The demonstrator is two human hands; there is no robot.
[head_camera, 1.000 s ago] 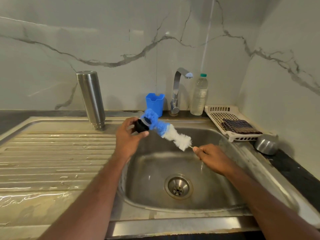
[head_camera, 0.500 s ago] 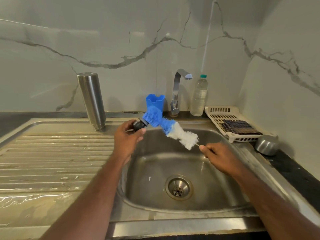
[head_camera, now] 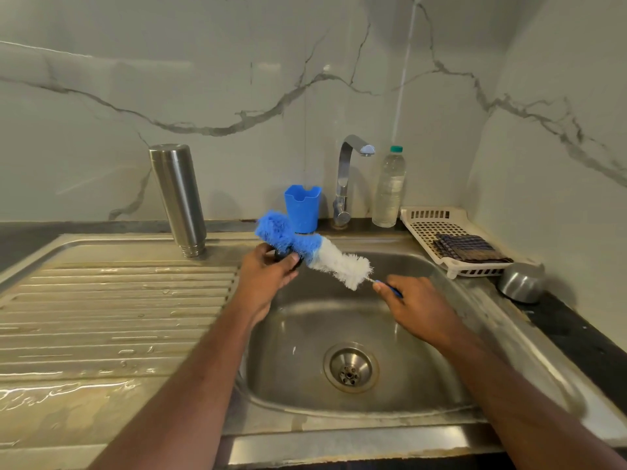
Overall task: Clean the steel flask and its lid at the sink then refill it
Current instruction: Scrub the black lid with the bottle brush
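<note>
Nearest the camera, both forearms reach over the front rim of the steel sink (head_camera: pixel 356 446), above the basin and its drain strainer (head_camera: pixel 350 368). The right hand (head_camera: pixel 419 308) has its fingers curled round the thin blue handle of the bottle brush (head_camera: pixel 314 247), close to where the bristles begin. The left hand (head_camera: pixel 266 279) grips the small dark flask lid (head_camera: pixel 288 258), mostly hidden behind fingers and blue bristles, which press against it. The step in hand looks like scrubbing the lid. To do it well, hold the lid low over the basin so drips fall inside, turn it between the fingers while working the brush in short strokes, and get the bristles into the inner thread and seal groove. A grip this near the bristles gives good control; too much force could splay them or pop the lid loose. Farther back, the steel flask (head_camera: pixel 178 198) stands upside down on the drainboard, well apart from the hands. Behind are a blue holder (head_camera: pixel 302 208), the tap (head_camera: pixel 349 181) and a plastic water bottle (head_camera: pixel 389 188).
</note>
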